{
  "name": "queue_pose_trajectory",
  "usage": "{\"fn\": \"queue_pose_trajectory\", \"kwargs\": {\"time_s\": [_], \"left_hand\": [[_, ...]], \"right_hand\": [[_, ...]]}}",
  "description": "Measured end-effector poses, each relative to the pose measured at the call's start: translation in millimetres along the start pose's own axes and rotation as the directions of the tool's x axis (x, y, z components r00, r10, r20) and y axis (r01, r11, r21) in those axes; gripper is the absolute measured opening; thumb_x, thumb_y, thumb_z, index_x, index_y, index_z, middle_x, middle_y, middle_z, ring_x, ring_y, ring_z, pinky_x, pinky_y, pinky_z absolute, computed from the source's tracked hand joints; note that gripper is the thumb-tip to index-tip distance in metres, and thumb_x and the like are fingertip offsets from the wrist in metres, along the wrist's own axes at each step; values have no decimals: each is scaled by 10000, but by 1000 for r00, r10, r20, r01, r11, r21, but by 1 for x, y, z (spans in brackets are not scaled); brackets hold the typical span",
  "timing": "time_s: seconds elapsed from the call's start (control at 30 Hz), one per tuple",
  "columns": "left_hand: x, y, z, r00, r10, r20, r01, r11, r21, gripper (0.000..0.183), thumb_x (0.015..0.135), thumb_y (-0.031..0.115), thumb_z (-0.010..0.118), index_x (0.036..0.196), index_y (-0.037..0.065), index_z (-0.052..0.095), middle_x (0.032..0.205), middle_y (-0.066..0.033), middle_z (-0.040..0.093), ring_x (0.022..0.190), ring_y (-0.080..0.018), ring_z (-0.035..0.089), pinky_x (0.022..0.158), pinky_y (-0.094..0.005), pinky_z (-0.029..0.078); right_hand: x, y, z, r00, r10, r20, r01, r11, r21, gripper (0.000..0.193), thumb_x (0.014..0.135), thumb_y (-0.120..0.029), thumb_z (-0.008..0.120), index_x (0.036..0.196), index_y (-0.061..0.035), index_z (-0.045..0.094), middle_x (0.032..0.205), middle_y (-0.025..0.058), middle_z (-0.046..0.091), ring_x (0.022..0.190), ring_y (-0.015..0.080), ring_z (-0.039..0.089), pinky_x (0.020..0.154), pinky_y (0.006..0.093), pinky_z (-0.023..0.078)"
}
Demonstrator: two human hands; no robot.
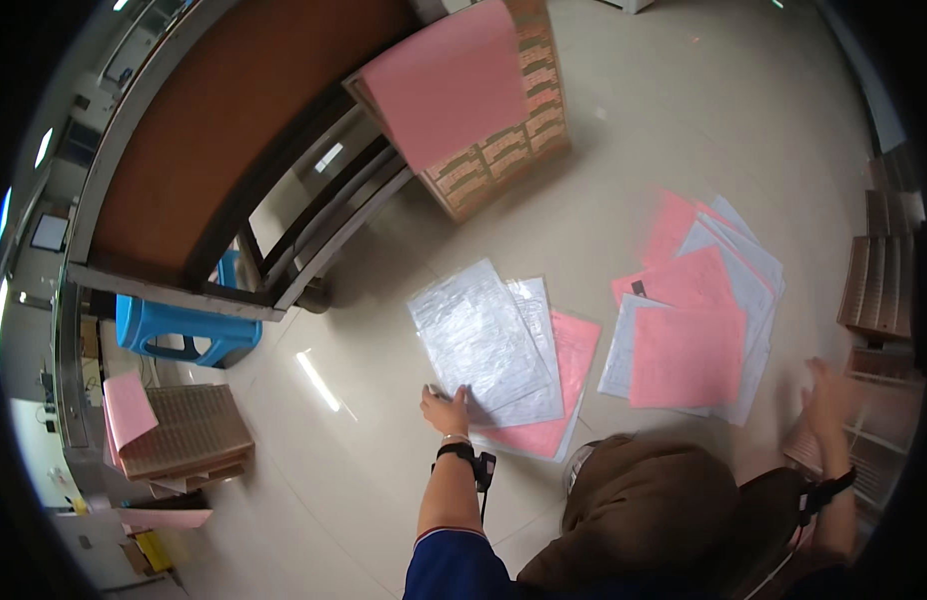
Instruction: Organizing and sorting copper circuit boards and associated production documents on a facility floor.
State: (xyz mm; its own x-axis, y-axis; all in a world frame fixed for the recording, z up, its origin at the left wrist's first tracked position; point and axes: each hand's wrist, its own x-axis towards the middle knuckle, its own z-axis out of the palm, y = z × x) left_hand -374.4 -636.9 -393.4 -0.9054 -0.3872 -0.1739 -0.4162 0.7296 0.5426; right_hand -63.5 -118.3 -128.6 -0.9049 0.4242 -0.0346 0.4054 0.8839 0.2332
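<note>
My left hand [447, 411] is at the near-left corner of a clear-covered white sheet [474, 335], thumb on its top and fingers curled at its edge. That sheet tops a fanned pile on the floor, with another white sheet [536, 330] and a pink sheet [576, 365] showing beneath. Off to the right, my right hand [829, 400] is slightly blurred, fingers stretched out and nothing seen in them. Beside it stand brown slotted boards [876, 290]. Between my hands lies a second loose pile of pink sheets [689, 355] and white sheets [759, 265].
A slotted board [499, 160] with a pink sheet [449, 80] draped over it leans by a brown-panelled metal frame [234, 110]. At left are a blue plastic stool [189, 325] and a stack of brown boards [189, 430]. My brown-clad knee [644, 510] is close to both piles.
</note>
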Motion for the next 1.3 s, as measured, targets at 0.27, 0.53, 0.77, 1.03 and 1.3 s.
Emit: {"fn": "queue_pose_trajectory", "kwargs": {"time_s": [0.27, 0.53, 0.77, 1.03, 1.3], "left_hand": [[59, 43, 13, 997, 63, -49, -57, 992, 108, 781, 608, 249, 812, 1245, 51, 405, 1112, -180, 514, 1029, -355, 503, 875, -464, 411], [95, 13, 31, 971, 33, 238, 17, 979, -204, 167, 760, 11, 627, 875, 25, 506, 815, -58, 569, 706, -120, 519, 659, -248, 432], [61, 64, -6, 934, 253, 253, -68, 820, -568, 81, 868, 53, 498, 912, 62, 430, 760, 0, 443, 673, -88, 418, 608, -222, 372], [5, 177, -72, 804, 447, 392, 106, 541, -834, 33, 937, 91, 452, 937, 117, 431, 704, 68, 403, 583, -8, 356, 497, -164, 283], [-74, 267, -70, 335, 665, 667, 311, 590, -745, 88, 916, 36, 417, 998, 71, 412, 993, -63, 535, 941, -144, 519, 871, -304, 416]], "right_hand": [[-10, 53, 5, 947, 141, 288, -227, 930, 289, 446, 749, 37, 564, 1186, -18, 494, 1177, 184, 515, 1084, 342, 496, 931, 387, 385], [-142, 174, 24, 705, 550, 448, -674, 716, 181, 385, 825, 8, 479, 1210, 7, 485, 1157, 176, 544, 1035, 308, 536, 885, 377, 424], [-196, 174, 50, 689, 582, 432, -713, 650, 263, 363, 826, -36, 525, 1185, 17, 509, 1142, 177, 555, 1007, 276, 553, 855, 333, 437], [-75, 59, 15, 822, 338, 459, -563, 610, 558, 382, 819, -32, 542, 1199, -32, 512, 1166, 142, 540, 984, 240, 559, 816, 330, 463], [18, -59, -3, 895, -222, 387, -312, 311, 898, 998, 764, -316, 727, 1421, -3, 44, 1455, 176, 191, 1330, 304, 246, 1060, 428, 259]]}}
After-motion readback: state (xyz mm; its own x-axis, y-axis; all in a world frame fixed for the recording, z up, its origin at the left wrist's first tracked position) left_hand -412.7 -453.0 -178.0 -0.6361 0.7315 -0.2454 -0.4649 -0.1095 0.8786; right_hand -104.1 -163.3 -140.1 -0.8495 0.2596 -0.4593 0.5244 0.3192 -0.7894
